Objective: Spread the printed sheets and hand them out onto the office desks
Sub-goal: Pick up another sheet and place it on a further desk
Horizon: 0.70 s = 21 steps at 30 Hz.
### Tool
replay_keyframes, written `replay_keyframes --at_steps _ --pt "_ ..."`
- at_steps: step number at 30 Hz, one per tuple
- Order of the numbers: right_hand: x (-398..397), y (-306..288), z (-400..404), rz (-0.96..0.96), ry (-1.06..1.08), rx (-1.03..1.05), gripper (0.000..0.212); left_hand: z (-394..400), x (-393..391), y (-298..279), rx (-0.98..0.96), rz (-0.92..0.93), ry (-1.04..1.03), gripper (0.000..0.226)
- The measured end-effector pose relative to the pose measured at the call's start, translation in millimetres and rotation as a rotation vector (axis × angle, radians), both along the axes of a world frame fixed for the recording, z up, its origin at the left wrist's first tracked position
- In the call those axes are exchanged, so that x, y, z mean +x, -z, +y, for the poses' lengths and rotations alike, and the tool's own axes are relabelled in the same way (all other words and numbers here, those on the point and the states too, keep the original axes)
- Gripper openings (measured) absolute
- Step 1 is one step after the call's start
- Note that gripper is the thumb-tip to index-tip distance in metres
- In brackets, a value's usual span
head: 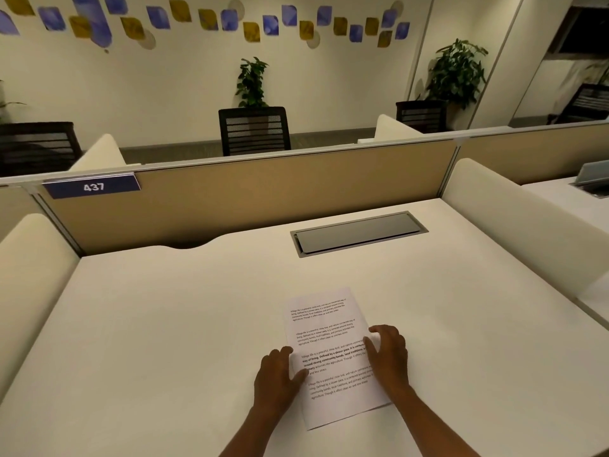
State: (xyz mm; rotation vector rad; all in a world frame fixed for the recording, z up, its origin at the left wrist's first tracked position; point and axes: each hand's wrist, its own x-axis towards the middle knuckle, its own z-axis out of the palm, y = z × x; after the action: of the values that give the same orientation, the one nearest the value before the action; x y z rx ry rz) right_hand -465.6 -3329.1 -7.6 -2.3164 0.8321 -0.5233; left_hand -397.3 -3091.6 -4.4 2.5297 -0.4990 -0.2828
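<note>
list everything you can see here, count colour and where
printed sheets: a stack, count unclear, white with black text, near middle of the desk
desk: one in front, white, fills the foreground; part of another at far right
cable hatch: one, grey, shut, far side of the desk
partition: one, tan, behind the desk
number plate: one, blue, reads 437, top left of the partition
side screens: two, cream, left and right of the desk
chairs: at least three, black, beyond the partition
plants: two, green, by the back wall
wall shapes: many, blue and yellow, high on the wall
left hand: fingers on the sheets' left edge
right hand: resting on the sheets' right edge
</note>
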Motion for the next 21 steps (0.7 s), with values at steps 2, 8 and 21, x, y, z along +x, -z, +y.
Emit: replay_keyframes --at_steps 2,8,21 --pt "-6 6 2 -0.019 -0.110 -0.061 0.022 0 -4 2 0.071 -0.090 0.050 0.077" --pt "-15 33 3 0.101 -0.299 -0.228 0.059 1 -5 18 0.305 -0.162 0.268 0.087" --pt "-12 37 9 0.287 -0.332 -0.177 0.112 -6 -2 31 0.412 -0.157 0.246 0.080"
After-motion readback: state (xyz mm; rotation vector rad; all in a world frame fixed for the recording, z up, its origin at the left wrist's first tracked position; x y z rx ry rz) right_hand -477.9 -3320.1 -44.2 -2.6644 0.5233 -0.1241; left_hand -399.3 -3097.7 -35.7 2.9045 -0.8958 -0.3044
